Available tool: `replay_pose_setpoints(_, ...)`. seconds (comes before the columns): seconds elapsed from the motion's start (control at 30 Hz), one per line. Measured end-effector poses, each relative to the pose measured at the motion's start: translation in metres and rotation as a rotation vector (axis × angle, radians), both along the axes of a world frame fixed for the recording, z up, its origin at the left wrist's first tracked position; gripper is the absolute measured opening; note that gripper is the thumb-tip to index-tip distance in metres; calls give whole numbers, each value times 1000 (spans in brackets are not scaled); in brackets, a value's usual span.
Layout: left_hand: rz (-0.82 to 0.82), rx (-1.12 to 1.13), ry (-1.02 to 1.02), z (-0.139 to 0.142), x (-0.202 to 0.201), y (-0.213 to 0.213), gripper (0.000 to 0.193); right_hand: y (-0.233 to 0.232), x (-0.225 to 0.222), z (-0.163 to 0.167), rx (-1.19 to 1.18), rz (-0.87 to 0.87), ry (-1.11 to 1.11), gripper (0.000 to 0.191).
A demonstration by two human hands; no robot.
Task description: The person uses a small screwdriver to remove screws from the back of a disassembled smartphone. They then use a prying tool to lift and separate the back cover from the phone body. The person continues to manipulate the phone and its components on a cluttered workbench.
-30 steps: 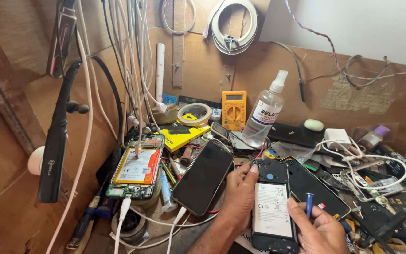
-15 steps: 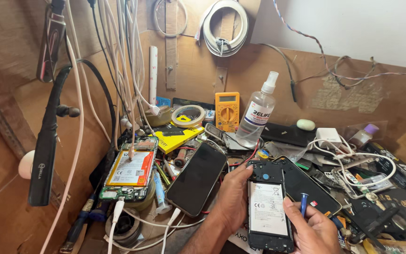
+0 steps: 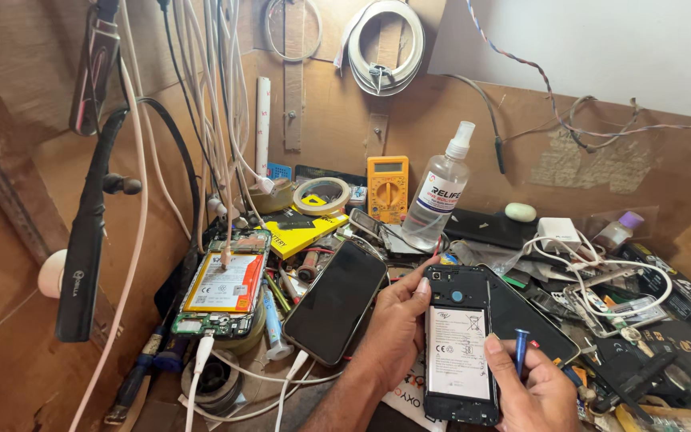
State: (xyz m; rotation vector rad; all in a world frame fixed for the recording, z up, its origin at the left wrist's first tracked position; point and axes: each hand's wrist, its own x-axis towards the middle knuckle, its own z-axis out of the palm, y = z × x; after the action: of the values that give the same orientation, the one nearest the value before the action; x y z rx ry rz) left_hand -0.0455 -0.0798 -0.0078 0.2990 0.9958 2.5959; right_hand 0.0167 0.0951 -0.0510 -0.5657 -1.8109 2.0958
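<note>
A: Left hand point(image 3: 397, 328)?
B: Wrapped around the left edge of an opened phone point(image 3: 459, 344), back cover off, white battery point(image 3: 460, 352) facing up; fingers curled onto the frame, thumb along the side

A: Right hand point(image 3: 533, 388)?
B: Closed on a small blue tool point(image 3: 521, 350), held upright between thumb and fingers, just right of the phone; thumb tip resting on the battery's right edge

A: Whereabouts of the phone?
B: Low in the centre of view, above the cluttered bench, held upright between both hands

A: Around it?
B: Just left, a dark phone point(image 3: 334, 302) lying screen up, tilted, with a white cable at its lower end. Further left, another stripped phone with an orange-labelled battery point(image 3: 224, 284), leaning near hanging white cables point(image 3: 217, 120). Behind, a clear spray bottle point(image 3: 438, 192), a yellow multimeter point(image 3: 387, 187) and a roll of tape point(image 3: 321, 194) against the brown board wall. To the right, a white charger point(image 3: 559, 233) among tangled leads
</note>
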Motion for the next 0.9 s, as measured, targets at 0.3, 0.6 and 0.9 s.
replay_pose_setpoints(0.3, -38, 90, 79, 3, 4, -5, 61, 5, -1, 8, -48, 78, -95, 28)
replay_pose_setpoints(0.6, 5, 19, 69, -2, 1, -2, 67, -3, 4, 21, -79, 86, -107, 26)
replay_pose_setpoints(0.9, 42, -26, 134, -12, -2, 1, 56, 10, -1, 5, -82, 122, -95, 25)
